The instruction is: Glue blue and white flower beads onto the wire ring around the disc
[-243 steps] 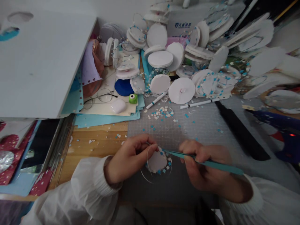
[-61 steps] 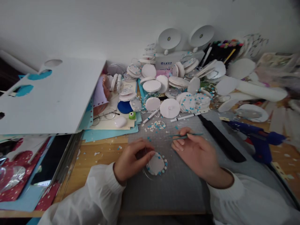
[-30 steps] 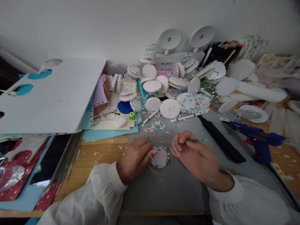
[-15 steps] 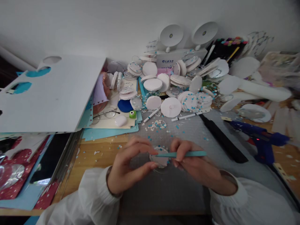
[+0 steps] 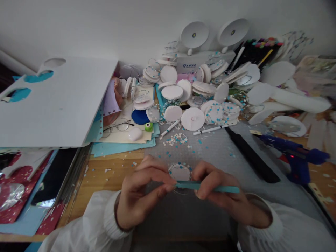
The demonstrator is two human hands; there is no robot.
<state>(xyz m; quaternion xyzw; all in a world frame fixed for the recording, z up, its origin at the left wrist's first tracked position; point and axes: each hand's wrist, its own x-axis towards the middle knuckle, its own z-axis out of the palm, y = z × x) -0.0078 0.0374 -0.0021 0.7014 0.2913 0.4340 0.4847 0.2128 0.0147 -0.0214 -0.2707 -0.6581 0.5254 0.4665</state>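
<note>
Left hand and right hand, both grips clamped on turquoise tool.

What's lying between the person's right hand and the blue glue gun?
A long black thing lies slantwise on the gray mat between the right hand and the blue glue gun, in the head view.

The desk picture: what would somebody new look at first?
Probably the big jumble of round white discs, spread across the back. Next, the bright teal tool in the right hand, in front, its tip at the fingertips of the left hand. Off to the right, the dark blue glue gun shows a glowing red light.
</note>
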